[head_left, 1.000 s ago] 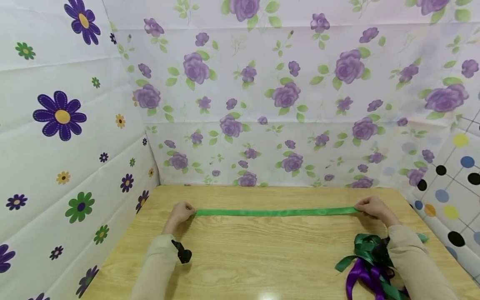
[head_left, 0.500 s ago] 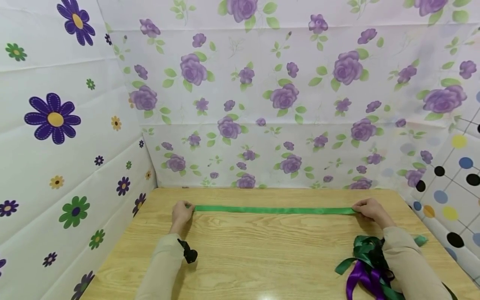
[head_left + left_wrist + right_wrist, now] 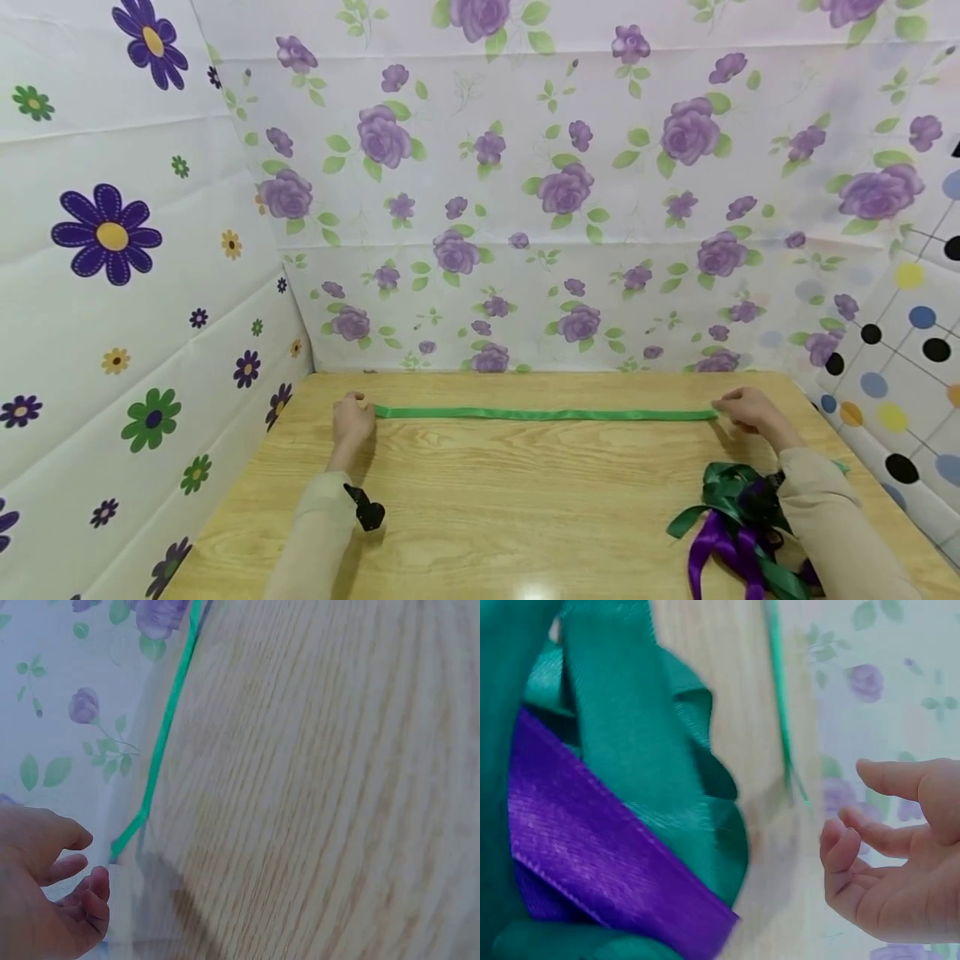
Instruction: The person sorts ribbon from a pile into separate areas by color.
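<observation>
A bright green ribbon (image 3: 543,414) lies stretched left to right across the far part of the wooden table (image 3: 525,508). My left hand (image 3: 352,423) is just beyond its left end. In the left wrist view the thumb and fingers are loosely bent, and the ribbon's end lies apart from them. Near the right end hovers my right hand (image 3: 752,412). Its thumb and index finger are spread with a gap in the right wrist view, and nothing is between them. The ribbon's right end rests apart from these fingers.
Loosely heaped dark green ribbon (image 3: 723,492) and purple ribbon (image 3: 703,546) lie beneath and beside the right forearm, which partly hides them. Flower-printed sheeting (image 3: 517,192) closes off the back and left. Dotted sheeting (image 3: 911,383) stands at the right.
Both hands gripped the green ribbon's ends earlier and have let go. The ribbon has moved slightly toward the far edge. The hands have drawn a little outward from its ends.
</observation>
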Demonstrator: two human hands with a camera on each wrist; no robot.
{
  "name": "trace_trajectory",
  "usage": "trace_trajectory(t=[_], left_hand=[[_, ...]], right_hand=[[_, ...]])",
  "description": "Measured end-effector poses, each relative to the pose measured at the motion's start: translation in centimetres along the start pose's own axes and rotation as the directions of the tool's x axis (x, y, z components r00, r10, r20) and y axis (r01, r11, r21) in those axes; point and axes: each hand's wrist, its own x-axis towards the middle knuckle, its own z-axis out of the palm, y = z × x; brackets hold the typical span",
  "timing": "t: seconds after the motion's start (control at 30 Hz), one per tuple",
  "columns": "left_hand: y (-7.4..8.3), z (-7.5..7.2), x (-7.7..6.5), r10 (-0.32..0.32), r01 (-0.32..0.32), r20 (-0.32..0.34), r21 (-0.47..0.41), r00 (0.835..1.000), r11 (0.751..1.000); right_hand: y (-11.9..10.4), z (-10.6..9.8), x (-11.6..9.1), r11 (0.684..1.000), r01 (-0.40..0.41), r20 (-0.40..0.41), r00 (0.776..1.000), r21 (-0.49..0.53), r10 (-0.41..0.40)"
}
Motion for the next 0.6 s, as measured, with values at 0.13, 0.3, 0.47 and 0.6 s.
trace_trajectory(t=[0.13,0.3,0.47,0.6], left_hand=[[0.7,-0.6,-0.7,0.046,-0.045,0.041,-0.029,0.998,0.999],[1.7,-0.8,-1.9,0.129,-0.119,0.098,-0.102,0.987,0.988],[1.9,-0.3,-3.0,0.187,-0.151,0.159,-0.214,0.970,0.965],[2.1,0.1,-4.1,0.212,-0.144,0.218,-0.291,0.953,0.946]], right_hand=[[-1.0,-0.4,-1.0,1.000,0.008,0.027,1.000,0.022,-0.009],[-2.2,-0.5,-2.5,0.999,0.036,0.082,0.996,0.031,-0.038],[-2.9,0.0,-4.2,0.999,0.044,0.120,0.992,0.017,-0.046],[-3.2,0.7,-5.4,0.997,0.077,0.142,0.987,-0.012,-0.075]])
